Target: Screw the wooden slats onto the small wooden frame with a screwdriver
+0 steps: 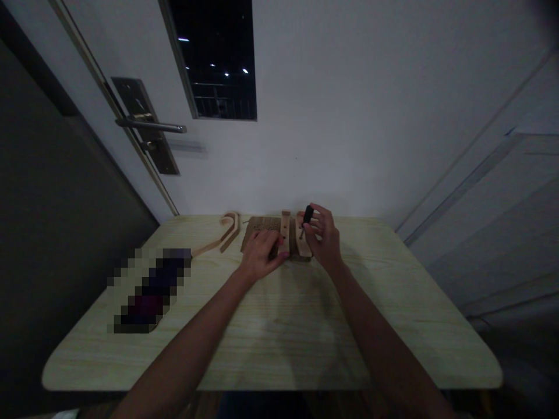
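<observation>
Wooden assembly (288,235) of a flat board and upright slats sits at the far side of the table (279,326), seen from the head camera. Left hand (259,253) lies on the board, fingers curled over it. Right hand (325,238) pinches a black-handled screwdriver (308,214) against the slats. A curved wooden piece (227,230) lies just left.

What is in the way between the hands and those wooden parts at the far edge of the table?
Nothing visible. The left hand rests right on the wooden parts, and the right hand holds a black-handled tool against them. The curved piece lies off to the left, apart.
</observation>
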Motion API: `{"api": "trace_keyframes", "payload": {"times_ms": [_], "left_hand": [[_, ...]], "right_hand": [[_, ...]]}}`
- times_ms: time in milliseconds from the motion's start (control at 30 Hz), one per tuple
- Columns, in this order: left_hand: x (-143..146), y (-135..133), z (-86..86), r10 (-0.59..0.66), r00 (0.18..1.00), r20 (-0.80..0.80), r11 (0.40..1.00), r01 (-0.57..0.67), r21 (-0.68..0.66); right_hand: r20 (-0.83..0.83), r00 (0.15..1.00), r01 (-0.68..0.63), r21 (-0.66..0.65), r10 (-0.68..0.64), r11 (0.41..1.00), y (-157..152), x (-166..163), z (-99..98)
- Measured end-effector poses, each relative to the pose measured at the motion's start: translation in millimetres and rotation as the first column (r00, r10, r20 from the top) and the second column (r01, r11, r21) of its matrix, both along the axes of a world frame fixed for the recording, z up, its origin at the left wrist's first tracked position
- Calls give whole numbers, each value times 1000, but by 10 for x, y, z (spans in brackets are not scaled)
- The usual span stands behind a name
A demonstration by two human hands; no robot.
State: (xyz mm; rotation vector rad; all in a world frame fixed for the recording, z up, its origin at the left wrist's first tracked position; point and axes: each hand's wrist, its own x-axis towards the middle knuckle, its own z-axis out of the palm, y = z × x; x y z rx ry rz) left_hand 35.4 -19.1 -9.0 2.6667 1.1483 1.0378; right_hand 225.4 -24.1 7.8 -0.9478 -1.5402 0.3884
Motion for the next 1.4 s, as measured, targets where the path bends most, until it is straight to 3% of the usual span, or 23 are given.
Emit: {"api": "trace_keyframes", "payload": {"times_ms": [333, 600, 700, 767, 867, 1033, 1167, 1400], "left_hand": [[10, -2, 2, -4, 1000, -1, 1000, 4, 11], [-23, -26, 20, -25, 1000, 15, 1000, 26, -8], [-47, -36, 44, -67, 992, 105, 996, 73, -53], [-68, -26, 60, -38, 982, 187, 994, 56, -95], [-112, 16, 76, 94, 969, 228, 988, -64, -139], [-184, 79, 83, 290, 950, 112, 956, -284, -69], [-175, 68, 89, 251, 966, -64, 967, -253, -24], [-208, -26, 128, 239, 960, -143, 967, -248, -51]], "right_hand": [[57, 992, 108, 63, -112, 992, 69, 18, -21], [23, 998, -48, -58, 50, 997, 21, 22, -10], [-9, 999, -32, -89, 32, 996, 32, 19, -8], [-35, 999, -10, -98, 7, 995, 42, 14, 8], [-53, 998, -24, -99, 18, 995, 56, -11, 67], [11, 993, -114, -118, 116, 986, 87, -155, 224], [30, 987, -154, -152, 161, 976, 127, -335, 302], [21, 976, -210, -205, 218, 956, 157, -493, 389]]}}
